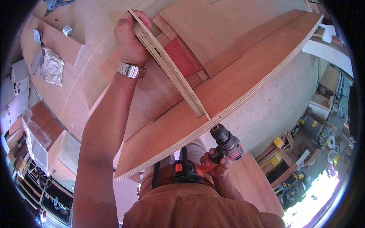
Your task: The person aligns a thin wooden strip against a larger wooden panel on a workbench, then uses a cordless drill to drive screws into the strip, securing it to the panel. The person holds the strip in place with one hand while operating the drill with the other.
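My left hand (pixel 131 40), with a metal watch at the wrist, grips the far end of a narrow plywood strip (pixel 173 74) standing on edge. The strip's near end meets the front edge of a long reddish plywood panel (pixel 228 83). In my right hand (pixel 216 164) is a cordless drill (pixel 227 143), orange and black, its fingers wrapped round the handle. The drill's chuck points at the panel's layered edge, right by the strip's near end. Whether the bit touches the wood cannot be made out.
Larger plywood sheets (pixel 213 34) and a red piece (pixel 182 57) lie beyond the panel. At the far left are a crumpled white cloth (pixel 52 66), a white roll (pixel 67 30) and a board (pixel 57 41). Crates and tools (pixel 279 163) fill the floor at right.
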A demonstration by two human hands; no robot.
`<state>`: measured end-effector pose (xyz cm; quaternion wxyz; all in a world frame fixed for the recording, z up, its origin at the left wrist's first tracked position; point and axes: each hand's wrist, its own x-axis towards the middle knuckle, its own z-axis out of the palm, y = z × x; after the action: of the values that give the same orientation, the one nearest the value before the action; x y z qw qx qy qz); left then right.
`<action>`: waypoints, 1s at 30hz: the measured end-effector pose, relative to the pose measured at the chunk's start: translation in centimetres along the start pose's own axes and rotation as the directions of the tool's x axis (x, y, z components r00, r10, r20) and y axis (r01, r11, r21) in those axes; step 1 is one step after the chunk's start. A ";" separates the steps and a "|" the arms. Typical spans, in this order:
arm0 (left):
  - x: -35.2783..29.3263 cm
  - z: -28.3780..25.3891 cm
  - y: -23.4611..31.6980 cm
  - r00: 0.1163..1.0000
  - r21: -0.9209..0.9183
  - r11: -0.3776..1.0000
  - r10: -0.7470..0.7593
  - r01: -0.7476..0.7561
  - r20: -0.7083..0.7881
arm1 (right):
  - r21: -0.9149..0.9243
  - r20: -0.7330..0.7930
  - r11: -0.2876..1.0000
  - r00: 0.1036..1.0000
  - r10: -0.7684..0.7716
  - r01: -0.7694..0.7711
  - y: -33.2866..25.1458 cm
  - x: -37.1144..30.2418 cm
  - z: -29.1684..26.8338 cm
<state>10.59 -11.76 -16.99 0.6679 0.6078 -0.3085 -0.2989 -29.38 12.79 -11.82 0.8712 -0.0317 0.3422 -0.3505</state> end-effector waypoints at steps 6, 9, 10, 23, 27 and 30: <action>0.0 0.0 0.2 0.999 0.042 0.998 0.043 -0.043 0.005 | 0.018 0.001 0.999 0.999 0.044 -0.044 -0.1 -0.2 -0.2; 0.0 0.0 0.2 1.000 -0.025 1.000 -0.002 0.002 0.009 | -0.004 0.005 0.999 0.999 0.036 -0.036 -0.1 -0.1 -0.2; -0.1 0.0 0.2 1.000 -0.015 1.000 -0.018 0.018 0.007 | -0.012 -0.002 0.999 1.000 0.030 -0.030 -0.1 -0.1 -0.2; 0.0 0.2 0.1 0.994 0.159 0.982 0.101 -0.106 0.039 | 0.024 0.021 0.996 0.997 0.080 -0.081 -0.1 -0.4 -0.3; 0.5 -0.2 -0.7 0.981 0.223 0.956 0.180 -0.191 0.071 | 0.042 0.019 0.994 0.995 0.102 -0.103 -0.1 -0.5 -0.3; 0.7 -0.5 -1.4 0.999 -0.096 0.995 0.024 -0.021 0.033 | 0.040 0.052 0.994 0.994 0.096 -0.098 -0.2 -0.4 -0.5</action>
<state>11.36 -12.08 -18.44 0.6943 0.5662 -0.3120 -0.3162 -29.98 13.01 -11.88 0.8960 -0.0052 0.3139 -0.3142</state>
